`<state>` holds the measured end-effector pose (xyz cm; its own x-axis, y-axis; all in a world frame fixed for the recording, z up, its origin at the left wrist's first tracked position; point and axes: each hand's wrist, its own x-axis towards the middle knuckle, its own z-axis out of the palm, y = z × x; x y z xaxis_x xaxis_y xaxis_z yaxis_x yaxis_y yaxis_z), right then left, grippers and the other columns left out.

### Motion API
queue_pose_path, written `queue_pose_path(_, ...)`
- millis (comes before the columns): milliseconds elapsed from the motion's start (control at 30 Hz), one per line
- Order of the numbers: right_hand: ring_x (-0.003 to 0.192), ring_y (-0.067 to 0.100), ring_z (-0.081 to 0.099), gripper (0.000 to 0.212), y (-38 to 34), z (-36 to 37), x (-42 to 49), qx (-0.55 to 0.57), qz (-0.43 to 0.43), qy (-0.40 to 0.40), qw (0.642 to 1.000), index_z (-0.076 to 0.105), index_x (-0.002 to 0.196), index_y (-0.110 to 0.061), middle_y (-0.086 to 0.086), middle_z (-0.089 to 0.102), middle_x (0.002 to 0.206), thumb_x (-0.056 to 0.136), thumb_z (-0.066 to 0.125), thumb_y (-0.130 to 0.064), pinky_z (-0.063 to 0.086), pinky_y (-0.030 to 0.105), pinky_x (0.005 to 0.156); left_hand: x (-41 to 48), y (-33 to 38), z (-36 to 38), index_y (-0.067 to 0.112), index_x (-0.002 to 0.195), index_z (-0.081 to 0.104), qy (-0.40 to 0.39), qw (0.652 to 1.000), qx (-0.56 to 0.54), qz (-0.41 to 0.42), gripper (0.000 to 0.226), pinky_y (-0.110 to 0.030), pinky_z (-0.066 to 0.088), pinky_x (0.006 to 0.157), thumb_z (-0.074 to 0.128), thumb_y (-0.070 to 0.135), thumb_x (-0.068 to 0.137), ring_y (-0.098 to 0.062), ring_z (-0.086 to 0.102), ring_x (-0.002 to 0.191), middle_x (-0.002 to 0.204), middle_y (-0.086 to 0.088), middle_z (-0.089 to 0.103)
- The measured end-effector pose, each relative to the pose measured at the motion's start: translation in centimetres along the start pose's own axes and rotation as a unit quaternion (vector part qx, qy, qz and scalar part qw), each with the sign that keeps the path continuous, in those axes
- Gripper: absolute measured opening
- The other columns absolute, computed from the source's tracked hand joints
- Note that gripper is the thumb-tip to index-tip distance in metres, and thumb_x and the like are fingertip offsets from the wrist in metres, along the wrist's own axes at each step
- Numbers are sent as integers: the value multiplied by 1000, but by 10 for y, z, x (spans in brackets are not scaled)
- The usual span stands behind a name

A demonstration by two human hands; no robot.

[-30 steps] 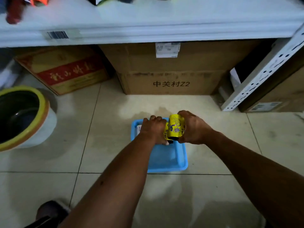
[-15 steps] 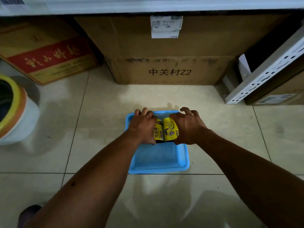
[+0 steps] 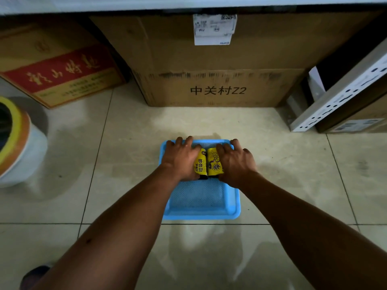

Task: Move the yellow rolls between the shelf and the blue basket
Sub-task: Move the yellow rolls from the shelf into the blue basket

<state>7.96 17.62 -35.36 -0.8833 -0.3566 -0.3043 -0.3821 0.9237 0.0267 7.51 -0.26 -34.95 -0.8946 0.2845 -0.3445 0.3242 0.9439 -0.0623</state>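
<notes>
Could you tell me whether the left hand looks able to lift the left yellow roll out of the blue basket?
Probably yes: the left hand rests on the left yellow roll in the blue basket, nothing else lies on top, and only the right yellow roll sits beside it.

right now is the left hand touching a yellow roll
Touching: head view shows the left hand lying over the left yellow roll, covering its left side.

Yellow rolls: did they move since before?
Yes. Judged against the blue basket, the yellow rolls went down. Earlier they overlapped its far rim; now they are lower, inside its far half.
</notes>
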Motion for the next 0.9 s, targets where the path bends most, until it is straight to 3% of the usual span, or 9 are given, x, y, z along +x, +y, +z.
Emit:
queue_pose_path(67, 131, 27, 30, 100, -2, -1, 0, 20, 11, 0, 1000, 19, 143, -20, 3, 46, 139, 66, 77, -48, 47, 40, 85, 1, -1, 0, 26, 131, 43, 13, 1000, 4, -1, 86, -54, 40, 96, 69, 67, 61, -35, 49, 121, 141, -9, 41)
queue_pose_path(133, 132, 28, 29, 93, -2, -1, -1, 26, 10, 3, 1000, 23, 140, -22, 4, 47, 138, 68, 76, -46, 47, 41, 86, 2, -1, 2, 25, 132, 42, 19, 1000, 4, -4, 86, -53, 41, 95, 70, 65, 62, -35, 48, 121, 141, -10, 40)
queue_pose_path(267, 136, 28, 24, 83, -3, -3, -5, 20, 7, -8, 1000, 31, 137, -21, 5, 42, 141, 71, 76, -44, 46, 41, 90, -2, 3, 5, 27, 143, 30, -20, 1000, -15, -16, 94, -58, 36, 102, 71, 62, 66, -40, 27, 138, 155, -12, 19)
queue_pose_path(400, 140, 28, 22, 90, 0, -12, -11, 5, -24, -33, 999, 32, 140, -20, 8, 32, 148, 68, 76, -52, 40, 42, 101, -11, 2, 4, 34, 145, 23, -21, 998, -52, -14, 100, -64, 26, 108, 71, 67, 63, -40, 5, 146, 160, -7, -7)
queue_pose_path(633, 132, 24, 36, 78, 6, -46, -33, 44, -35, -10, 998, 37, 137, -19, 6, 38, 141, 73, 67, -53, 40, 40, 102, -31, 5, -36, 39, 149, 14, 26, 997, -70, -3, 96, -59, 23, 112, 59, 73, 72, -25, -2, 150, 161, -3, -17)
queue_pose_path(767, 129, 24, 39, 72, 5, -88, -39, 51, -35, 16, 998, 39, 136, -17, 6, 42, 136, 78, 60, -55, 41, 40, 100, -39, 1, -86, 36, 151, 15, 45, 995, -84, 23, 84, -49, 31, 111, 51, 68, 83, -23, 10, 149, 163, -1, -4)
queue_pose_path(900, 126, 25, 44, 67, 3, -148, -38, 68, -39, 70, 994, 39, 138, -14, 7, 46, 134, 83, 57, -48, 42, 37, 100, -50, -8, -143, 28, 147, 27, 134, 987, -12, 82, 66, -41, 42, 101, 47, 55, 91, -25, 35, 138, 160, -2, 17)
